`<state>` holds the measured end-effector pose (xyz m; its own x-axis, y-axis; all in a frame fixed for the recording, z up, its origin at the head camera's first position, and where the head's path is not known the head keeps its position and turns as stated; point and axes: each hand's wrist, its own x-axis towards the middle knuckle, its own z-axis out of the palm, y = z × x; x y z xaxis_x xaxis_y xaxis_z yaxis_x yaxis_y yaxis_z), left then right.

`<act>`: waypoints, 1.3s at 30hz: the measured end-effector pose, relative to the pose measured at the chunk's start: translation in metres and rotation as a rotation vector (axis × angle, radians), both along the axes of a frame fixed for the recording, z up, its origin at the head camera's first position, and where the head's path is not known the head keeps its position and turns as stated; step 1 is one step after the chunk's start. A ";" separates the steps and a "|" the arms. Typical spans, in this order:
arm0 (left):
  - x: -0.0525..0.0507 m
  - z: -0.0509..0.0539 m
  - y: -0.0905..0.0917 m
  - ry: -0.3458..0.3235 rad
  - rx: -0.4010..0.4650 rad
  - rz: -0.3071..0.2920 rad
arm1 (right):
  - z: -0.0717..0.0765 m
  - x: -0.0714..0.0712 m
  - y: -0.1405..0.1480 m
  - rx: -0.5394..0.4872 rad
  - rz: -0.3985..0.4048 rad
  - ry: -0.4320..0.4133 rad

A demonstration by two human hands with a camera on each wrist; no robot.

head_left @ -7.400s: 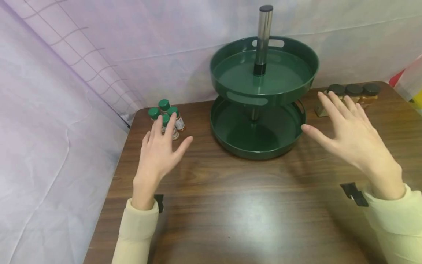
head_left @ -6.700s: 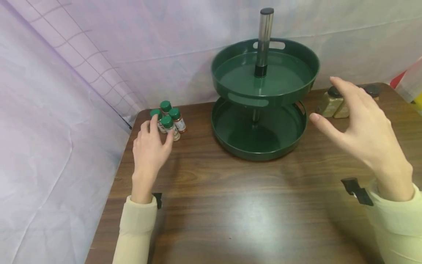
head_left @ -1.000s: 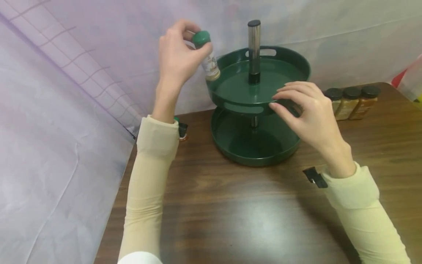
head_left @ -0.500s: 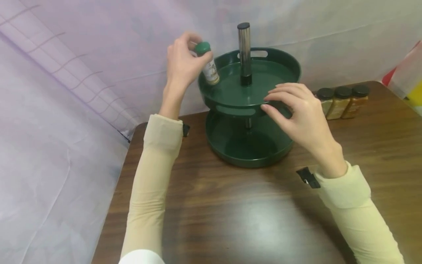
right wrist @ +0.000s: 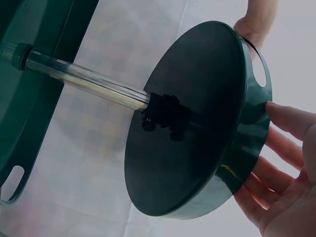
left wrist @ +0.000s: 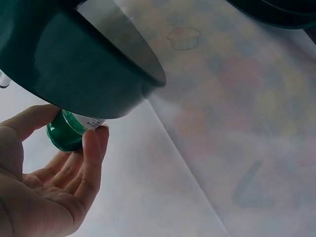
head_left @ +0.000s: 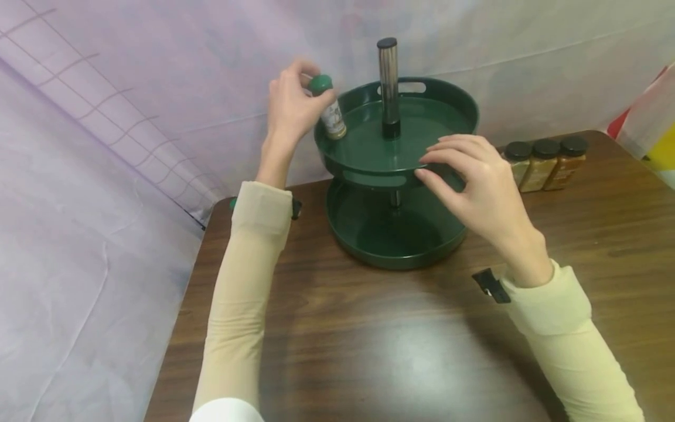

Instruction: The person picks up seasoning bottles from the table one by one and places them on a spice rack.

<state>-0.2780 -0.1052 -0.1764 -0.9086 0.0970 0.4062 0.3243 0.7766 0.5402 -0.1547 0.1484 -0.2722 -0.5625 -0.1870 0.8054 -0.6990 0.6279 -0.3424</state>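
- Closest to you lay bare wood of the bench [head_left: 337,351].
- Your right hand [head_left: 485,184] pinched the near-right rim of the upper tray [head_left: 437,120], thumb outside.
- Below it, the lower tray [head_left: 392,261] stood on the bench.
- To the right, three black-lidded jars [head_left: 544,167] stood in a row, well apart from your left hand.
- Your left hand [head_left: 290,108] pinched the green-capped jar [head_left: 333,122] near its cap.
- That jar leaned inside the upper tray's left rim; you could not tell whether its base touched the tray floor.
- Behind everything hung a pale cloth [head_left: 211,64].
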 end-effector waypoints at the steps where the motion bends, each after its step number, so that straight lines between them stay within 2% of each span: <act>1: 0.000 0.000 0.000 -0.007 -0.002 0.001 | 0.000 0.000 0.000 -0.004 0.000 0.000; 10: -0.004 0.001 0.006 -0.099 -0.053 0.012 | 0.001 0.001 0.000 -0.006 -0.007 0.006; 16: -0.007 0.000 0.008 -0.116 -0.056 0.014 | 0.001 0.000 0.000 -0.007 -0.004 0.008; 23: -0.005 -0.001 0.004 -0.128 -0.071 0.021 | 0.000 -0.002 -0.001 -0.004 0.000 -0.002; 33: 0.005 0.002 -0.003 -0.126 -0.021 0.067 | -0.001 -0.006 -0.001 -0.001 0.003 0.005; 39: 0.015 0.003 -0.011 -0.093 0.002 0.071 | -0.002 -0.008 -0.002 -0.002 0.006 0.005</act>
<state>-0.2625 -0.1164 -0.1735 -0.9468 0.0306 0.3204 0.2176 0.7943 0.5672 -0.1628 0.1469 -0.2739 -0.5573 -0.1891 0.8085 -0.7044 0.6232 -0.3398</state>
